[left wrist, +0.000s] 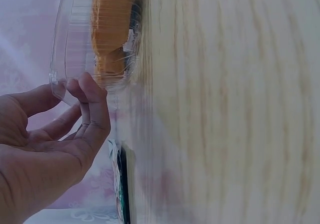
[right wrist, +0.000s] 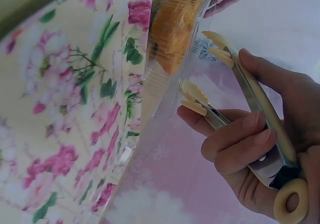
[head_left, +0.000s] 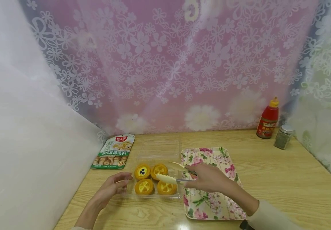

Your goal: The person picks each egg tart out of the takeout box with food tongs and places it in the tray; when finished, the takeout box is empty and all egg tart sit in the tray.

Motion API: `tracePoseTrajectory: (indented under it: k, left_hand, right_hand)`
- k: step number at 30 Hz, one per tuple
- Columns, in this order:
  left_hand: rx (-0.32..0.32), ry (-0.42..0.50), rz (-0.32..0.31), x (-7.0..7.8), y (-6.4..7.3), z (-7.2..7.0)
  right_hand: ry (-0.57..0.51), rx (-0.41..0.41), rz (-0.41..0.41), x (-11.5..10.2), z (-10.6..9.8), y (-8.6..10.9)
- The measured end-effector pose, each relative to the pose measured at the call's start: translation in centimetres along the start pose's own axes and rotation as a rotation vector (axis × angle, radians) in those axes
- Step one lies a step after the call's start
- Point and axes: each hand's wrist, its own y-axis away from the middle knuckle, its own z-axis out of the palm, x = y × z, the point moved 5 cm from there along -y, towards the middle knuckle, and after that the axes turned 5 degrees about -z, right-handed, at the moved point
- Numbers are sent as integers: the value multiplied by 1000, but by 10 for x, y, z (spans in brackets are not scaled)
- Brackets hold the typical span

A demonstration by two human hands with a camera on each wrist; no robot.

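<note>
A clear plastic container (head_left: 129,191) with its lid folded back holds several egg tarts. One egg tart (head_left: 142,172) is topped with dark berries; the others, such as this tart (head_left: 144,186), carry yellow wedges. At the container's left edge, my left hand (head_left: 114,186) holds the rim, thumb on one side and bent fingers against the wall (left wrist: 82,116). My right hand (head_left: 208,177) grips a pair of tongs (right wrist: 260,109) with cream tips. The tong arms are spread over the right-hand tarts, nothing between the tips.
Right of the container lies a floral tray (head_left: 211,204), partly under my right forearm. A green-and-white food pouch (head_left: 115,151) lies at the left. At the back right stand a red sauce bottle (head_left: 268,119) and a spice jar (head_left: 283,137). Patterned curtains (head_left: 165,64) enclose the table.
</note>
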Motion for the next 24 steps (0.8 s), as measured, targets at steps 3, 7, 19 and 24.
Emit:
tracePoseTrajectory:
  k: [3,7,19,24]
  left_hand:
    - [-5,-2,3,-1,0,0]
    - [-10,-3,13,-1,-1,-1]
    - [-18,-7,25,0,-1,-4]
    - [-17,0,13,-2,0,-5]
  right_hand:
    - [22,-26,29,-7,3,-10]
    - [54,-53,64,-14,6,-21]
    - [142,-50,99,-23,13,-39]
    - [120,-52,109,-23,19,-44]
